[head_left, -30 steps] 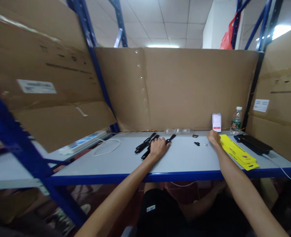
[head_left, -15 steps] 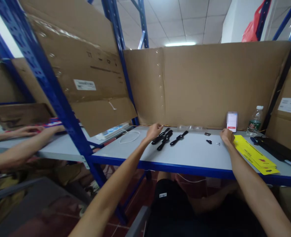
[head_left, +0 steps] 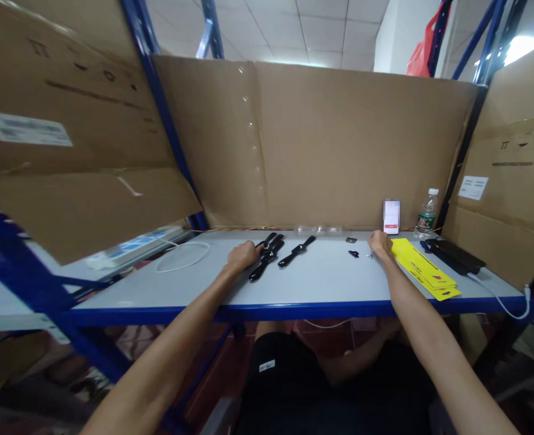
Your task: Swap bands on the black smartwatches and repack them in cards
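Table [head_left: 330, 284]: pale, smooth, blue front edge [head_left: 294, 311]. Yellow cards [head_left: 423, 270]: flat, overlapping, at right. Pile of black tools [head_left: 258, 273]: glossy, slim; just right of the left hand [head_left: 244, 256], the nearer one; long axes slant from near left to far right. Left fingers: curled at the pile; grip cannot be told. Single black tool [head_left: 287, 260]: right of the pile, similar slant. Right hand [head_left: 379, 243]: curled beside the cards, contents hidden. Cardboard panel [head_left: 339, 145]: brown, creased, behind.
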Available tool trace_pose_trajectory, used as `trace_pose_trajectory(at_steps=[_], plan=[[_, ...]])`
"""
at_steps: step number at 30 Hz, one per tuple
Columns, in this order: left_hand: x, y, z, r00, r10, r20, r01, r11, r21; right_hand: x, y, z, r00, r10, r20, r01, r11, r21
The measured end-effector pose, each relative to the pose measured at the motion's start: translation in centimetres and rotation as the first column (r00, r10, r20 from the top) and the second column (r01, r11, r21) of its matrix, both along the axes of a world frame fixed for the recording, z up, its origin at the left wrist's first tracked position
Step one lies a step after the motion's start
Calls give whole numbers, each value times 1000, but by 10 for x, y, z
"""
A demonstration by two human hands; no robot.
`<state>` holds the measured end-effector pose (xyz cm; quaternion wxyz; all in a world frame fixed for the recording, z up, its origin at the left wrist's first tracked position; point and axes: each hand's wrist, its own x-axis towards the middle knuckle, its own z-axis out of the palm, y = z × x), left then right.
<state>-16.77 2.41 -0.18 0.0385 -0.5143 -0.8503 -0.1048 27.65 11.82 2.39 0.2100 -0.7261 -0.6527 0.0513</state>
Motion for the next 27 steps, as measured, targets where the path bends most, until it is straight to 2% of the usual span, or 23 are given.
trace_pose_trajectory(at_steps=[5, 10, 15, 17, 20, 22, 24, 27], plan=[[0, -1, -3, 1000, 16, 22, -17, 1000, 20, -10, -2, 1, 999, 21, 49, -23, 999, 35], [1, -9, 1, 999, 23, 34, -25, 998, 56, -12, -7, 4, 997, 30, 73, -33, 999, 31], [-5, -29, 18, 996, 90, 6, -89, 977, 194, -18, -14, 9, 992, 95, 79, -95, 995, -1], [-6, -39, 28, 997, 72, -7, -68, 964, 256, -22, -16, 12, 989, 123, 84, -124, 992, 12], [4, -54, 39, 991, -98, 90, 73, 967, 246, -27, -22, 19, 981, 170, 89, -171, 985, 3], [19, -62, 40, 934, -276, 227, 232, 952, 201, -27, -26, 25, 965, 243, 101, -240, 970, -37], [42, -67, 37, 843, -432, 320, 400, 902, 163, -26, -31, 30, 934, 345, 96, -334, 935, -119], [80, -70, 28, 740, -599, 305, 591, 796, 132, -25, -35, 35, 886, 456, 81, -418, 863, -282]])
